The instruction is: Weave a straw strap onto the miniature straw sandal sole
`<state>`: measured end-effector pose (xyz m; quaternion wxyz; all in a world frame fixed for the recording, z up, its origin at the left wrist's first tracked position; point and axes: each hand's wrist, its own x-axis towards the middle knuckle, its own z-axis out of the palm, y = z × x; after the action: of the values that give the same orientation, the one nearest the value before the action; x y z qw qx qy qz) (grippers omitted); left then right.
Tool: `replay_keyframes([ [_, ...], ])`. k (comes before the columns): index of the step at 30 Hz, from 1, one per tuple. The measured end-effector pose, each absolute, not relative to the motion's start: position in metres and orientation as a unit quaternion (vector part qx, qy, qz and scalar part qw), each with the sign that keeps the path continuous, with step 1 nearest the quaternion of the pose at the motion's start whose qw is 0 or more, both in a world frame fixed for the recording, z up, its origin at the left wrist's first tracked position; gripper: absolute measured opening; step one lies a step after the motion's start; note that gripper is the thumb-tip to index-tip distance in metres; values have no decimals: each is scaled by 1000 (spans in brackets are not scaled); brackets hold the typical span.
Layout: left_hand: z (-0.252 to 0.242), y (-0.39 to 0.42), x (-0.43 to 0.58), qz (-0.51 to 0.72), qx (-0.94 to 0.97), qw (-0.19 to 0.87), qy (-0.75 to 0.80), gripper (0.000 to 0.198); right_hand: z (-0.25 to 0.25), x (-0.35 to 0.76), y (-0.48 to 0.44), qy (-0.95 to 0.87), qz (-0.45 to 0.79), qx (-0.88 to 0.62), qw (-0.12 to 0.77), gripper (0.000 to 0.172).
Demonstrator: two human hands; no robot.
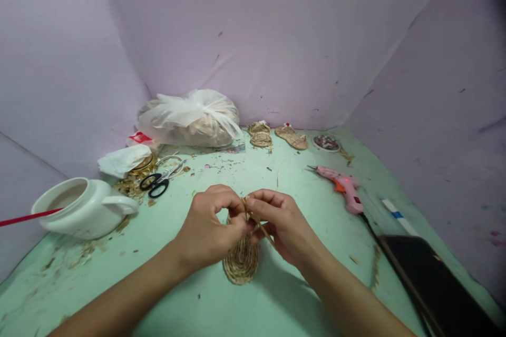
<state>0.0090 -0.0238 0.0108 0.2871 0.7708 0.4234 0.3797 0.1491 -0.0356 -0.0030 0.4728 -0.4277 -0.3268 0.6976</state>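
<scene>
Our green table, littered with straw bits, sits between lilac walls. Mid-table, our left hand and right hand pinch a strand over the coil. Scissors and pot lie left, glue gun right.

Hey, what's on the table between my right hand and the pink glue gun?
Nothing: in the head view, the green table between the pink glue gun and your right hand, which pinches the straw braid, is bare.
</scene>
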Motion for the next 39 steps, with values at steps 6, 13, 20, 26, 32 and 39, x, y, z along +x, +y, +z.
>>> replay_keyframes([
  [6,9,-28,14,386,776,271,418,16,-1,145,-37,-301,667,-448,514,21],
  [13,13,-29,13,373,726,358,453,13,0,141,-39,-300,649,-449,536,19],
  [20,20,-20,5,316,696,450,461,9,-1,144,-38,-306,645,-442,543,22],
  [26,21,-18,1,326,697,453,449,11,-6,144,-37,-340,615,-441,558,23],
  [32,22,-24,11,316,665,450,505,15,-3,142,-40,-343,616,-447,550,24],
  [39,20,-23,10,296,663,438,530,20,-2,144,-41,-374,636,-454,499,22],
])
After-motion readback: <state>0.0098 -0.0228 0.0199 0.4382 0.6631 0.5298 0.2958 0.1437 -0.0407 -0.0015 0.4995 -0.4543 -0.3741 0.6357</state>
